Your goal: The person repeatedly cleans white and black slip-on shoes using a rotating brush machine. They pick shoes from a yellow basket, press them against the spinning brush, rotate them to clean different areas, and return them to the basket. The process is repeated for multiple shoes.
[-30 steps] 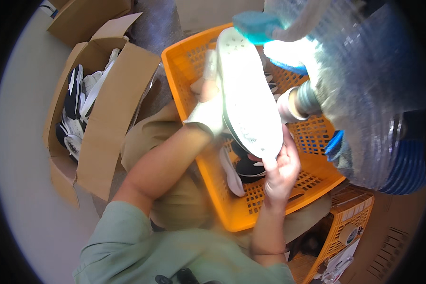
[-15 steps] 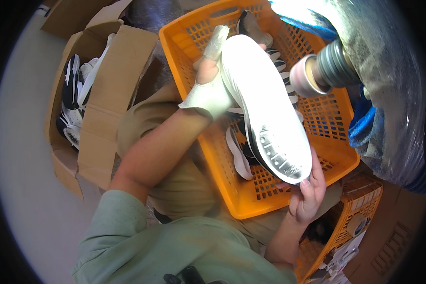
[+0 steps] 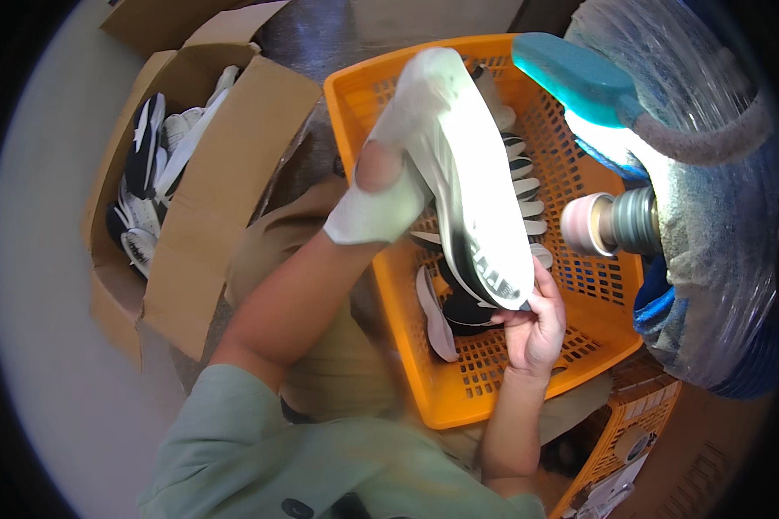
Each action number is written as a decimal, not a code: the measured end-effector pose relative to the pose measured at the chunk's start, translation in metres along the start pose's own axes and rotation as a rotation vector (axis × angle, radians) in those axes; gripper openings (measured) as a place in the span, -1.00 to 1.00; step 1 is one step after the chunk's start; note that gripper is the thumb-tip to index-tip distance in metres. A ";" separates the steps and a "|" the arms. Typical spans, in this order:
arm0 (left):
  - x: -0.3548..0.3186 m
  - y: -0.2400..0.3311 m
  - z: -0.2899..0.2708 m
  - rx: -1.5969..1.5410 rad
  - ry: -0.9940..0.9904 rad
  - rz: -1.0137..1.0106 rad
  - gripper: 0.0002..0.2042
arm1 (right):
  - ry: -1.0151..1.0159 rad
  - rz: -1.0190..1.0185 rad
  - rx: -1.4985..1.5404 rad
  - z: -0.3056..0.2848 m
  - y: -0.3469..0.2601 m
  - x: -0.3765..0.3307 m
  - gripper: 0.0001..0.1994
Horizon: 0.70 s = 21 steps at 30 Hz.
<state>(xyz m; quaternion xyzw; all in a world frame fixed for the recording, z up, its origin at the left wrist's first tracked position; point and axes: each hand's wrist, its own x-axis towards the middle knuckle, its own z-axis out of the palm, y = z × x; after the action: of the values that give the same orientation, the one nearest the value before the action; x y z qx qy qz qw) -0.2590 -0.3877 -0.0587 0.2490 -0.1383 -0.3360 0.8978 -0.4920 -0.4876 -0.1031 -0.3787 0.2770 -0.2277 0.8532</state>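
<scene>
A long white shoe sole (image 3: 485, 190) with black at its lower end is held over the basket, its underside brightly lit. My left hand (image 3: 381, 164), in a white glove that leaves a patch of skin bare, grips the sole's upper left side. Its fingers are blurred against the white. My bare right hand (image 3: 537, 324) holds the sole's lower end between thumb and fingers. Beneath lies an orange plastic basket (image 3: 424, 389) with several black and white soles in a row. One loose white sole (image 3: 435, 316) leans near its left wall.
At left stands an open cardboard box (image 3: 225, 190) filled with soles. A teal lamp (image 3: 571, 78) shines from the upper right, beside a plastic-wrapped bundle (image 3: 710, 259) and tape rolls (image 3: 587, 223). Another orange crate (image 3: 619, 441) sits at lower right.
The sole has shifted a little left and turned more edge-on, with both hands still on it. My left fingers moved over its upper end. The view shifted, and the teal lamp came into sight.
</scene>
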 end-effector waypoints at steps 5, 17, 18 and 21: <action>-0.014 -0.020 0.015 0.307 -0.203 0.031 -0.21 | 0.231 -0.063 -0.020 -0.046 -0.029 -0.023 -0.56; -0.038 -0.011 0.052 0.439 -0.297 0.065 -0.24 | 0.427 -0.189 -0.095 -0.062 -0.043 -0.032 -0.62; -0.039 -0.006 0.050 0.318 -0.292 0.052 -0.26 | 0.423 -0.220 -0.079 -0.054 -0.042 -0.028 -0.64; -0.031 0.001 0.035 0.381 -0.131 0.088 -0.29 | 0.150 -0.171 0.082 -0.026 -0.039 -0.014 -0.65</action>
<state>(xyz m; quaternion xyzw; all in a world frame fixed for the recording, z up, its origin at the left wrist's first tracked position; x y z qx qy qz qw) -0.2958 -0.3786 -0.0308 0.3857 -0.2685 -0.2795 0.8373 -0.5258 -0.5167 -0.0829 -0.3478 0.2970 -0.3384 0.8224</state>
